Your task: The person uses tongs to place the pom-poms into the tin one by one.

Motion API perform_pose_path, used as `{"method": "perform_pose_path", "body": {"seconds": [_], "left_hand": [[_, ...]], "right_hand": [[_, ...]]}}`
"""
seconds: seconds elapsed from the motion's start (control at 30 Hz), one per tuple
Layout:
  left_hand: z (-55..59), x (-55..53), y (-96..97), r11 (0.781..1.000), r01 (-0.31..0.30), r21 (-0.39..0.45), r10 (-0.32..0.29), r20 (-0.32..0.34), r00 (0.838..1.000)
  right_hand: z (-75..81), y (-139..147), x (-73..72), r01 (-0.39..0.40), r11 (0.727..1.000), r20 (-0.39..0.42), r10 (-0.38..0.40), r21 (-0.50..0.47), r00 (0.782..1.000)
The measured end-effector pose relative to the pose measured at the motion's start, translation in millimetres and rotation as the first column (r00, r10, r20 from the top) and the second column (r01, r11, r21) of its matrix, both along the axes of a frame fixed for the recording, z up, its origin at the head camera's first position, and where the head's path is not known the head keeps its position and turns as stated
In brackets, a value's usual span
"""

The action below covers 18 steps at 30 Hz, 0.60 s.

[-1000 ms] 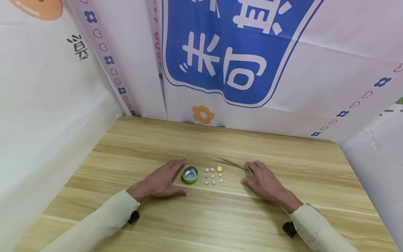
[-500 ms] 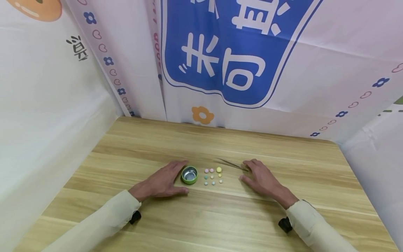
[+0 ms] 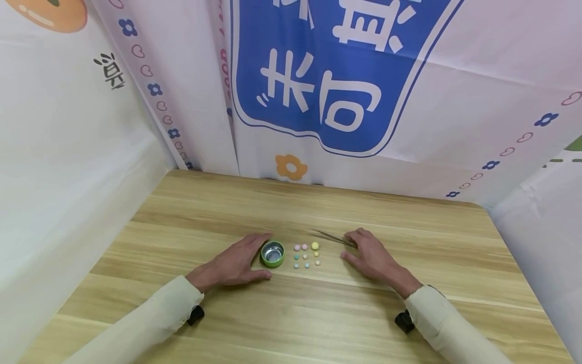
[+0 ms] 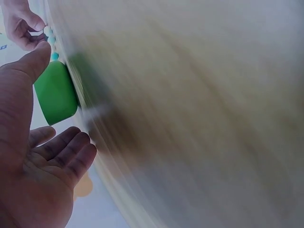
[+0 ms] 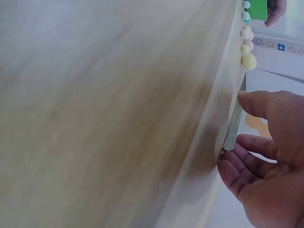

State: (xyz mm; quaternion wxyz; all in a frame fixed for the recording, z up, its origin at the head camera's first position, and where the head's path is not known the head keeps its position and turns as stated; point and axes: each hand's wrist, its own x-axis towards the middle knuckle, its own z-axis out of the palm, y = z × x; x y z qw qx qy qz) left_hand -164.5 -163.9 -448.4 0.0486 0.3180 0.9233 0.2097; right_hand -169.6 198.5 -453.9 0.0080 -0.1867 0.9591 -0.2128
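Tweezers [image 3: 334, 237] lie on the table [image 3: 318, 313], tips just beyond the 9 balls [image 3: 305, 257], blunt end between thumb and fingers of the right hand [image 3: 374, 255]. Right fingers loosely bent, narrow gap to thumb; cannot tell whether they touch the tweezers. Blunt end faces that hand, presumably for easy reach. Left hand [image 3: 235, 263] has thumb and fingers wide around the cup [image 3: 273, 254], likely to guard or steady it; contact unclear. Balls sit in 3 rows of 3 between cup and tweezers; the spacing probably keeps each separately reachable. Materials: tweezers slim, tapered, apparently metal; cup round, smooth green outside, shiny metallic inside; balls matte, pastel, 1 yellow larger than the rest; table pale, wood-grained.
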Motion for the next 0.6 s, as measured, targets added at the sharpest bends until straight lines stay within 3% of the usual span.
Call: {"method": "perform_pose_path", "body": {"seconds": [0.6], "left_hand": [[1.9, -0.5, 2.8, 1.000, -0.006, 0.011, 0.006, 0.028, 1.000]], "right_hand": [[-2.5, -10, -10.9, 0.004, 0.998, 0.013, -0.003, -0.062, 1.000]]}}
